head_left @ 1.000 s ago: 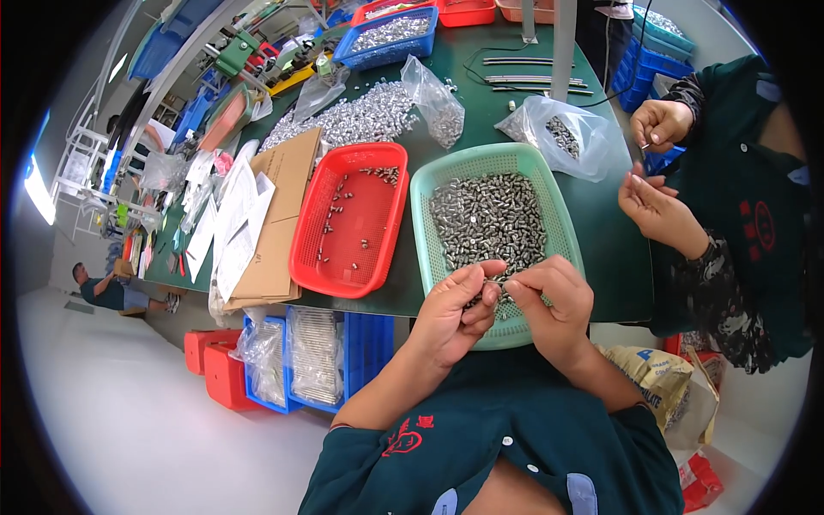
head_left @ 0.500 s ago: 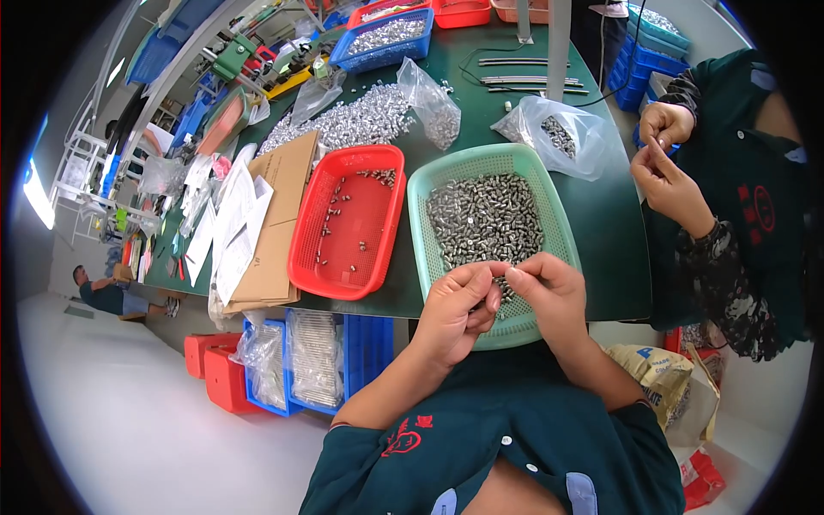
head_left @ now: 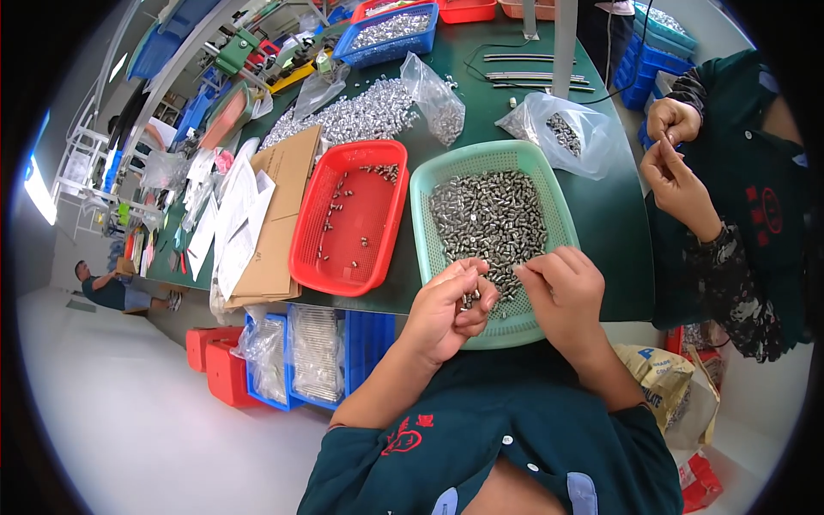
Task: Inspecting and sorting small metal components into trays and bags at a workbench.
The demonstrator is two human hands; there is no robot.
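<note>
Over the near end of a pale green plastic basket (head_left: 562, 206), both my hands are closed. My left hand (head_left: 446, 313) is curled, and small metal parts (head_left: 469, 299) show between its thumb and fingers. To its right, a short way apart, my right hand (head_left: 566, 287) has thumb and forefinger pinched together. Whatever lies in that pinch is too small to make out. Beneath them, the basket holds a heap of small, short, cylindrical metal parts (head_left: 489, 215). A red plastic basket (head_left: 356, 227) with a few similar parts stands just left.
Cardboard (head_left: 279, 215) and papers lie left of the red basket. Behind are shiny silver parts (head_left: 369, 107), plastic bags (head_left: 592, 142), a blue basket (head_left: 386, 51) and metal rods (head_left: 541, 79). At right, a co-worker's hands (head_left: 678, 163) are pinched together. Crates (head_left: 318, 352) stand below the table edge.
My hands have moved apart: fingertips that met over the basket are now separated, the right hand slightly farther right. The left fingers have opened a little, showing the metal parts.
</note>
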